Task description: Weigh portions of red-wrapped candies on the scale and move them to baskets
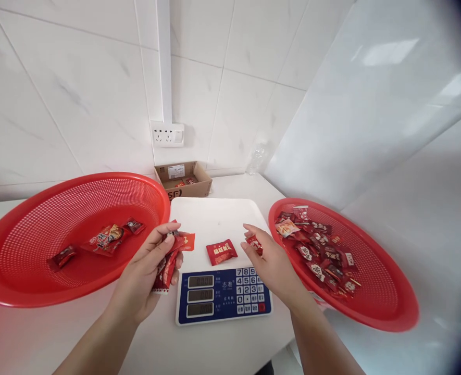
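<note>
My left hand [148, 265] is closed around several red snack packets [169, 265], held over the left edge of a white weighing scale [218, 213]. Between my hands, one red packet [221, 252] lies flat on the scale's white plate. My right hand [269, 260] is at the right side of the plate, fingers curled around another small red packet [254, 244]. The blue keypad panel [225, 296] of the scale faces me, with three grey displays whose digits are too faint to read.
A large red plastic basket [136, 182] with a few packets stands on the left. The red basket [390, 307] on the right holds many packets. Behind the scale sits a small cardboard box [202, 182] with packets inside. A wall socket [167, 134] is above it.
</note>
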Available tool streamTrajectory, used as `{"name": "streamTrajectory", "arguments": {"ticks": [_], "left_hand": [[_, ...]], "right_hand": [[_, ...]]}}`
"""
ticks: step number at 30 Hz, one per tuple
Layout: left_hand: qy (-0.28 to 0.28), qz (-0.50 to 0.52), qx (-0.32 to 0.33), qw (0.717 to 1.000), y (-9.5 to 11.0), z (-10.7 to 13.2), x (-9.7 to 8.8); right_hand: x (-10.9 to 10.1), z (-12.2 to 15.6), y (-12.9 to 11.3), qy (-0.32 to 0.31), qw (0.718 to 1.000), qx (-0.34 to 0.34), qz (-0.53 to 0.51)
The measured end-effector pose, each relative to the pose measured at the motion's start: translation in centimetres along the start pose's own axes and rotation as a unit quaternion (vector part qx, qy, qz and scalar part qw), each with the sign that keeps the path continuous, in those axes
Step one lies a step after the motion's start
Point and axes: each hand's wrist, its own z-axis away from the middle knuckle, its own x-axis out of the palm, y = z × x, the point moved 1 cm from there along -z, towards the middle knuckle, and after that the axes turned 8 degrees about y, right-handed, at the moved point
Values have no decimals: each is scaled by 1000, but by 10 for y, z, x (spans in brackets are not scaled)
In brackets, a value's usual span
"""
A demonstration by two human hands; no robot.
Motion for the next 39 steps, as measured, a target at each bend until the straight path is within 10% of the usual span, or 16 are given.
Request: {"name": "streamTrajectory", "arguments": {"ticks": [21,28,35,39], "left_hand": [[65,-72,33,995,0,11,10],[-32,-146,26,988,-11,6,3],[-222,-411,-1,884,-26,13,13],[-220,-435,0,873,-27,15,17]], "right_hand": [[-1,4,10,-34,997,-29,58],[5,-5,4,16,999,-39,14],[-15,24,-35,-229,942,-26,-243],[-16,26,-40,-203,966,-20,-160]]}}
